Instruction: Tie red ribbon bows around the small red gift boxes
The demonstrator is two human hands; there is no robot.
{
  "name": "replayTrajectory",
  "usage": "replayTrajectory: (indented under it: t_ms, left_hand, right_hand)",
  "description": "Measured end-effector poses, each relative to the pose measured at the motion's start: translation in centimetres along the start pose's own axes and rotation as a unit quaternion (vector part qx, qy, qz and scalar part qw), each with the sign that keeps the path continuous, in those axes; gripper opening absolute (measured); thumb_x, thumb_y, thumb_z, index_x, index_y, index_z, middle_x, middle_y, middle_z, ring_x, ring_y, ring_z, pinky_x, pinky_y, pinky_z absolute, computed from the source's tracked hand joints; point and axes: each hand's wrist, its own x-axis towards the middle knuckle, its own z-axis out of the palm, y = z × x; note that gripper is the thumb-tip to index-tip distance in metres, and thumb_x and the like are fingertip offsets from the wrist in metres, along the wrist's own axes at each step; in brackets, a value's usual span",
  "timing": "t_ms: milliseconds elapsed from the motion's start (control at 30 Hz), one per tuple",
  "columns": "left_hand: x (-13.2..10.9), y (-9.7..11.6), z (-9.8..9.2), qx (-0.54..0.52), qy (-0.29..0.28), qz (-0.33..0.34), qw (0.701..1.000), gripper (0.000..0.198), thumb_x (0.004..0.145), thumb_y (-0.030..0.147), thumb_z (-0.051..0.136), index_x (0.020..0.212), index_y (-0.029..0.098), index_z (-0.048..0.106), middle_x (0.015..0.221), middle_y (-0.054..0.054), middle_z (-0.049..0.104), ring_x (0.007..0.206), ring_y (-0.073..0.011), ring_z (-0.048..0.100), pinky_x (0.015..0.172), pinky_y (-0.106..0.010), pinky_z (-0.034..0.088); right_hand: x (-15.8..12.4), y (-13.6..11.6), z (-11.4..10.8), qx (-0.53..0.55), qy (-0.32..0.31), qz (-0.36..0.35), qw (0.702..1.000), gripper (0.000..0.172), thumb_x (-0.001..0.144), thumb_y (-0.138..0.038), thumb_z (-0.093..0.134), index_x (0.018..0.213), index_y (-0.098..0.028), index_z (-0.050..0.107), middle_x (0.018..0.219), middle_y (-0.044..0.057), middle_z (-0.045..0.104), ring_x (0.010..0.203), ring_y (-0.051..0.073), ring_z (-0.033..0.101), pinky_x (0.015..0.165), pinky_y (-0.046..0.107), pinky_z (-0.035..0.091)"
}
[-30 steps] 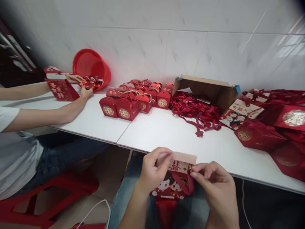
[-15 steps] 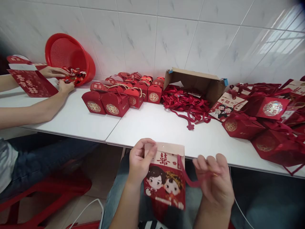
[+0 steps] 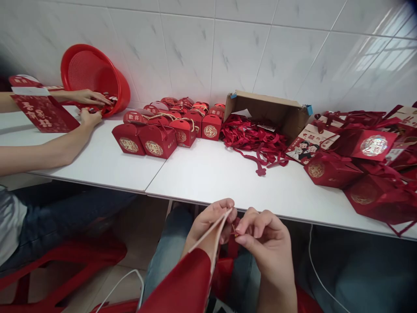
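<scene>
My left hand (image 3: pixel 211 221) is closed on the top edge of a red and cream paper gift bag (image 3: pixel 185 278), which is turned edge-on so its printed front is out of sight. Close to the bag's top, the thumb and fingers of my right hand (image 3: pixel 267 239) pinch a dark red ribbon (image 3: pixel 233 245), with a small gold tip showing between the fingertips. The ribbon hangs down behind the bag, partly hidden. Both hands are over my lap, just in front of the table edge.
On the white table (image 3: pixel 202 174) stand several small red boxes (image 3: pixel 159 141). A cardboard box (image 3: pixel 270 104) spills red ribbons (image 3: pixel 254 139). Finished-looking bags (image 3: pixel 371 174) pile up at right. At left, a co-worker's hands (image 3: pixel 91 106) reach into a tipped red basket (image 3: pixel 122 89).
The bag has swung from front-facing to edge-on in my left hand. My right hand has moved left, bringing the ribbon's end to the bag's top. The co-worker's far hand has moved deeper into the basket.
</scene>
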Motion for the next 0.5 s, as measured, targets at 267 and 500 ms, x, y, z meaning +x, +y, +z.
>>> replayTrajectory:
  t_ms: [267, 500]
  left_hand:
    - [-0.4, 0.1, 1.5, -0.241, -0.099, -0.099, 0.96, 0.025, 0.071, 0.029, 0.068, 0.086, 0.015, 0.053, 0.061, 0.002, 0.057, 0.047, -0.0085, 0.054, 0.046, -0.018, 0.041]
    - [-0.4, 0.2, 1.5, -0.251, -0.116, -0.124, 0.953, 0.026, 0.064, 0.024, 0.073, 0.078, 0.012, 0.055, 0.063, 0.001, 0.057, 0.049, -0.0059, 0.052, 0.048, -0.015, 0.039]
  right_hand:
    - [-0.2, -0.5, -0.2, -0.022, -0.014, -0.01, 1.0, 0.028, 0.07, -0.002, 0.069, 0.069, -0.021, 0.048, 0.073, -0.002, 0.067, 0.069, 0.012, 0.058, 0.068, 0.026, 0.048]
    - [-0.2, -0.3, -0.3, -0.052, -0.01, -0.063, 0.997, 0.03, 0.07, -0.002, 0.069, 0.07, -0.022, 0.047, 0.07, -0.002, 0.064, 0.068, 0.012, 0.055, 0.068, 0.027, 0.046]
